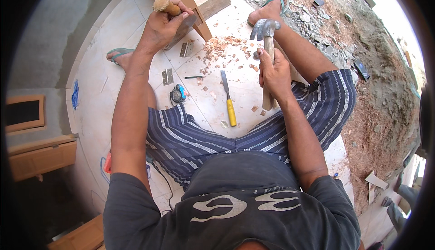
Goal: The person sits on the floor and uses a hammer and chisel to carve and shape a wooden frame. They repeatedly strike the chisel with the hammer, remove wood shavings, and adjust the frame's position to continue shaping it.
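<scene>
The left hand [162, 27] grips a wooden-handled tool [167, 6], probably a chisel, near an orange-brown board [190, 1], a yellow-handled chisel [230, 110] lies farther right on the floor tiles [208, 109] near scattered wood chips [222, 47], and the right hand [276, 74] clasps a claw hammer [269, 46] by its shaft.

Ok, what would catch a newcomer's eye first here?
The claw hammer gripped in the right hand stands out first, with a wooden-handled tool in the left hand. Near the centre, a yellow-handled chisel lies on white tiles, reddish wood chips scattered beyond it.
</scene>
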The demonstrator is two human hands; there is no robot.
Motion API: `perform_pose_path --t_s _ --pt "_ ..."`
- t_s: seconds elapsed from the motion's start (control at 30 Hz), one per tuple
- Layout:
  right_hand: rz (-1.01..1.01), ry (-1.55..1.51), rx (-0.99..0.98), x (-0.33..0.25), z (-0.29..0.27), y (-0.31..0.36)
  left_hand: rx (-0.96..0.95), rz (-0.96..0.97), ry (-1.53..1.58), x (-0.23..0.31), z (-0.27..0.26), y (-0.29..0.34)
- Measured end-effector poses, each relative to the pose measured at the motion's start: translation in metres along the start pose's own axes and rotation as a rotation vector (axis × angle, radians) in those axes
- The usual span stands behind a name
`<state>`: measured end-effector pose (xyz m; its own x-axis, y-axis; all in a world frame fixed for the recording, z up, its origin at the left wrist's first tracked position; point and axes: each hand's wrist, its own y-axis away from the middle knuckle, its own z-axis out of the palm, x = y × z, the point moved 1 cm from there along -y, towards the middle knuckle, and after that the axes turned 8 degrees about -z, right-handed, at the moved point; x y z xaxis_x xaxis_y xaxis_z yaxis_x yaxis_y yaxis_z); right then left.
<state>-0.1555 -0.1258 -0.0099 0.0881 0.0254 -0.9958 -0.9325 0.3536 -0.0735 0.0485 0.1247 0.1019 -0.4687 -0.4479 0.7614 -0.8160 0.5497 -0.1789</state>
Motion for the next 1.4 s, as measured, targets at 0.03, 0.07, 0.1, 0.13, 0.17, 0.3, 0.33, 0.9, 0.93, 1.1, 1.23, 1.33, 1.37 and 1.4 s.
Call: perform_pose_path --t_s 0.03,0.07,0.1,0.13,0.17,0.3,0.33,0.9,0.93,1.1,1.23,1.33,1.37,1.4 --pt "-0.005 0.015 -0.009 0.001 0.001 0.000 -0.006 -0.013 -0.026 0.002 0.002 -0.003" --pt "0.006 0.017 -0.006 0.000 0.001 0.002 -0.013 -0.026 -0.051 0.004 0.004 -0.004" --pt "0.016 0.020 -0.002 -0.003 0.001 0.003 -0.027 -0.020 -0.076 0.006 0.006 -0.005" --pt "0.028 0.022 0.001 -0.004 0.001 0.004 -0.040 -0.015 -0.100 0.009 0.007 -0.006" --pt "-0.003 0.036 0.001 -0.001 -0.001 0.005 -0.054 -0.008 -0.123 0.012 0.009 -0.007" --pt "-0.062 0.102 -0.015 0.002 -0.005 0.004 -0.053 0.074 -0.359 0.025 0.016 -0.007" --pt "-0.061 0.121 -0.023 0.001 -0.006 0.004 -0.046 0.089 -0.394 0.031 0.018 -0.008" --pt "-0.692 0.496 -0.046 -0.065 0.047 -0.042 -0.106 0.041 -0.523 0.029 0.027 -0.018" --pt "-0.600 0.534 -0.133 -0.065 0.045 -0.046 -0.107 0.041 -0.502 0.023 0.027 -0.016" --pt "-0.673 0.343 -0.060 -0.085 0.044 -0.034 -0.088 0.127 -0.318 0.008 0.024 -0.012" --pt "-0.638 0.352 -0.044 -0.072 0.051 -0.040 -0.147 0.089 -0.448 0.014 0.026 -0.019" --pt "-0.472 0.539 -0.203 -0.082 0.044 -0.046 -0.128 -0.010 -0.412 0.015 0.021 -0.013" --pt "-0.485 0.469 -0.160 -0.083 0.042 -0.042 -0.100 -0.001 -0.384 0.014 0.015 -0.014" --pt "-0.497 0.398 -0.118 -0.083 0.039 -0.036 -0.072 0.007 -0.356 0.012 0.009 -0.014"
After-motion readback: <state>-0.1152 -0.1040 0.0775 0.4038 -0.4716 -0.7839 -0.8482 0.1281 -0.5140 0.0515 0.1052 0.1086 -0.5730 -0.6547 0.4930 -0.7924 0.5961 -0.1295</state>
